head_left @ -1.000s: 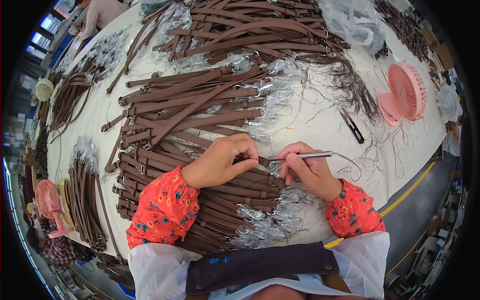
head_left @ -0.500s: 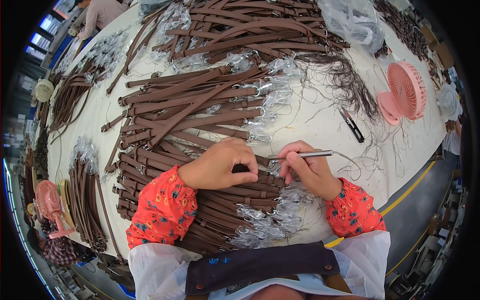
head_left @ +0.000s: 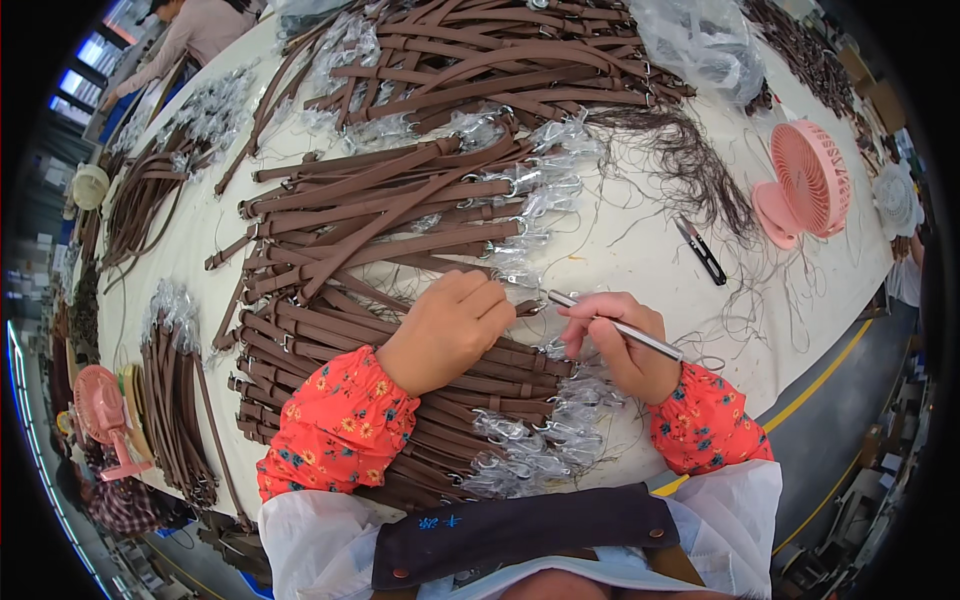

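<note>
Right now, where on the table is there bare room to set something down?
The white tabletop between the plastic-wrapped clips and the black snips, beyond your right hand, is mostly bare. Crowded: brown straps around your left hand, and loose threads beside the pink fan at right.

Pink fan, yellow floor line

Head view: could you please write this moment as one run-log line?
left hand: curled over brown straps | right hand: holding slim metal tool | on right: black-handled snips, pink fan
</note>
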`<control>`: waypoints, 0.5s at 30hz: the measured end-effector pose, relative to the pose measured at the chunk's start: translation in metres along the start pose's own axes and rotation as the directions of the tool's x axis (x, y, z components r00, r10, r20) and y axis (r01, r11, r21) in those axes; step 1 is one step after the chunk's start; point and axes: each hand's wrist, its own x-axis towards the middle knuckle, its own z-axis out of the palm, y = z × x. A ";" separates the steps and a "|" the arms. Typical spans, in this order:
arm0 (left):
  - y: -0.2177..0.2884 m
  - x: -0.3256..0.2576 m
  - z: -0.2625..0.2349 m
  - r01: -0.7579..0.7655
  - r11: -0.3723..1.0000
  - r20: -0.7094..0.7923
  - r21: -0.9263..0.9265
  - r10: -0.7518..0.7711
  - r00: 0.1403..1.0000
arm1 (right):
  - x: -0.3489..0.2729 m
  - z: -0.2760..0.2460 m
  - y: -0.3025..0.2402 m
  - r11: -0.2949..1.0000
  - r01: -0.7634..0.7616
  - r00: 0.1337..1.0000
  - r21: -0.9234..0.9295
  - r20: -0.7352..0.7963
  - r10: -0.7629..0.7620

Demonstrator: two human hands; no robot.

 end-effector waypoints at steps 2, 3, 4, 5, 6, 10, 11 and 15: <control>0.002 0.002 0.000 -0.029 1.000 -0.021 0.001 0.029 0.999 | 0.000 -0.002 0.005 0.984 0.162 0.987 -0.079 0.020 -0.161; 0.003 0.004 0.000 -0.046 0.999 -0.031 0.000 0.046 0.998 | 0.001 -0.003 0.006 0.962 0.253 0.967 -0.107 0.011 -0.253; 0.004 0.004 0.000 -0.036 0.999 -0.023 -0.007 0.036 0.999 | 0.004 -0.004 0.008 0.931 0.340 0.940 -0.136 0.004 -0.342; 0.006 0.004 0.001 -0.027 1.000 -0.014 -0.015 0.027 1.000 | 0.005 -0.004 0.008 0.891 0.423 0.904 -0.166 0.001 -0.428; 0.007 0.003 0.000 -0.012 1.000 -0.004 -0.017 0.012 1.000 | 0.005 -0.003 0.007 0.946 0.305 0.952 -0.110 0.006 -0.306; 0.001 0.002 -0.002 0.222 0.887 0.103 -0.405 -0.197 0.975 | 0.002 0.006 0.003 0.991 -0.059 0.998 0.122 0.018 0.058; 0.001 0.004 -0.006 0.332 0.804 0.186 -0.494 -0.276 0.943 | 0.002 0.008 0.004 0.977 -0.111 0.994 0.185 0.012 0.110; 0.005 0.008 -0.009 0.414 0.715 0.229 -0.564 -0.347 0.910 | 0.002 0.005 0.006 0.944 -0.183 0.982 0.273 0.015 0.186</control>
